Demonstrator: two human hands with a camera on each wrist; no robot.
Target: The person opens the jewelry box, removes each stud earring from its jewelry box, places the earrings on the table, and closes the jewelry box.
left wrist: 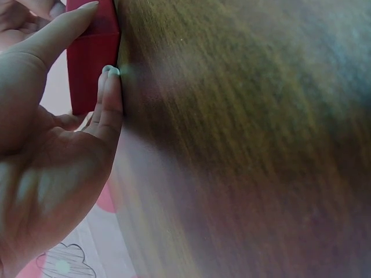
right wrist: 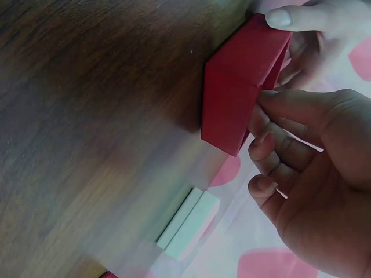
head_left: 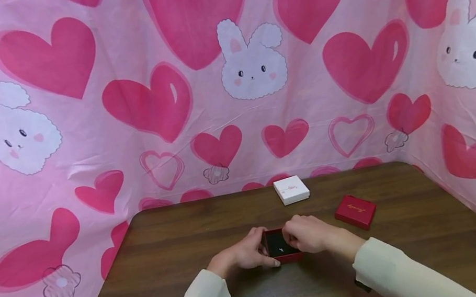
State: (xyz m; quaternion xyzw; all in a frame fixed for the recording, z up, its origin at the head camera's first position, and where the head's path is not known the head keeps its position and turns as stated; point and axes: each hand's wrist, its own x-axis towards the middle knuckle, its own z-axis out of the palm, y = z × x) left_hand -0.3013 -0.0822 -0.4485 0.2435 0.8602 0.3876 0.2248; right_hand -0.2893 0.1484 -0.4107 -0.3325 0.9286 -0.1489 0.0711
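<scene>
An open red jewelry box (head_left: 289,258) stands on the table, with a black insert (head_left: 276,243) inside and a small silvery piece (head_left: 282,250) on the insert. My left hand (head_left: 250,250) grips the box from the left, thumb at the near side and fingers along the far side. In the left wrist view the fingertips (left wrist: 111,87) lie against the red wall. My right hand (head_left: 309,233) reaches into the open top from the right, fingers bent. Its thumb and forefinger tips go behind the rim; I cannot tell whether they pinch anything.
A flat red lid (head_left: 355,211) with gold script lies to the right of the box. Farther back sits a small white box (head_left: 291,190) with faint print. The brown wooden table (head_left: 168,267) meets a pink heart-and-rabbit cloth (head_left: 213,115) behind and at both sides.
</scene>
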